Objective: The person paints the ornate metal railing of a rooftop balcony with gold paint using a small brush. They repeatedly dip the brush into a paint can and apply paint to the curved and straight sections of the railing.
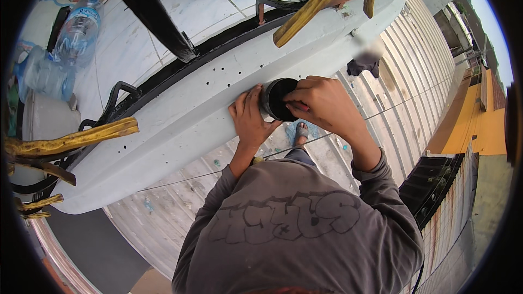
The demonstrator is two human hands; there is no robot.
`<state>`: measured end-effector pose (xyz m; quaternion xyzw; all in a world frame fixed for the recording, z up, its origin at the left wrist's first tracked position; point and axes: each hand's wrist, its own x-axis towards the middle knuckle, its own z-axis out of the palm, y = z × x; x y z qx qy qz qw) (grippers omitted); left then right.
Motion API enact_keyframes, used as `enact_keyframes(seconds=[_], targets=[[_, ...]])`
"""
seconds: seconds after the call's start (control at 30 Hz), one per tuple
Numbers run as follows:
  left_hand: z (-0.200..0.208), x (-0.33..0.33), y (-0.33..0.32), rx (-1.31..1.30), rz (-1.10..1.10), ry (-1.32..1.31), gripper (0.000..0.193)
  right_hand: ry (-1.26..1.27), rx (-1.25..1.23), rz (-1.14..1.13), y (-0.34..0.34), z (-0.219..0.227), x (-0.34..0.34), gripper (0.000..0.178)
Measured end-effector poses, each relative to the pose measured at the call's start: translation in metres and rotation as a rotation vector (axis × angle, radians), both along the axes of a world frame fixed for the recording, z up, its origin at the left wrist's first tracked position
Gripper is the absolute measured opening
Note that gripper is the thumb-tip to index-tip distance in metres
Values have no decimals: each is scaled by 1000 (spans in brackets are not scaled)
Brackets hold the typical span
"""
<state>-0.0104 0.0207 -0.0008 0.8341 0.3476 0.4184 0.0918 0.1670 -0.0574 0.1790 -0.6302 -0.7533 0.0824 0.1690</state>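
Note:
On the white ledge (190, 111) a round tin (266, 101) with a dark inside stands tilted toward me. My left hand (250, 113) is closed around its left side, fingers along the wall and thumb at the bottom. Over the tin's mouth, my right hand (327, 103) is bent with the fingers pinched together. A small red end (303, 106) of a thin tool sticks out beneath those fingers; the rest of the tool is hidden by the hand and the tin.
Black metal railing (131, 90) and a dark post (155, 13) edge the tiled floor beyond the ledge. Yellow-brown railing pieces (71, 139) jut in at left and top. Plastic bottles (76, 35) lie at far left. A corrugated roof (403, 87) lies below, with a dark cloth-like thing (364, 64).

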Motion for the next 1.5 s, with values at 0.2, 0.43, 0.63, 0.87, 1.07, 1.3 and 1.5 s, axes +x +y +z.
enact_keyframes(seconds=[0.2, 0.43, 0.63, 0.87, 1.07, 1.3, 1.5], targets=[[1, 0, 1, 13, -10, -3, 99, 15, 18, 6, 2, -3, -3, 19], [1, -1, -1, -14, -16, -7, 98, 231, 94, -30, -14, 21, 12, 21], [3, 2, -2, -67, -1, -28, 97, 322, 93, -228, -43, 34, 9, 17], [7, 2, -2, -86, -9, -22, 99, 814, 157, -411, -51, 4, 11, 15], [9, 1, -4, -116, 0, 0, 103, 1179, 218, -659, -51, -36, 31, 25], [2, 3, -3, -52, 8, -27, 101, 1448, 184, -690, -60, -73, 25, 26], [-2, 6, -3, -98, 99, -21, 99, 1281, 348, -577, -61, -84, 6, 35]])
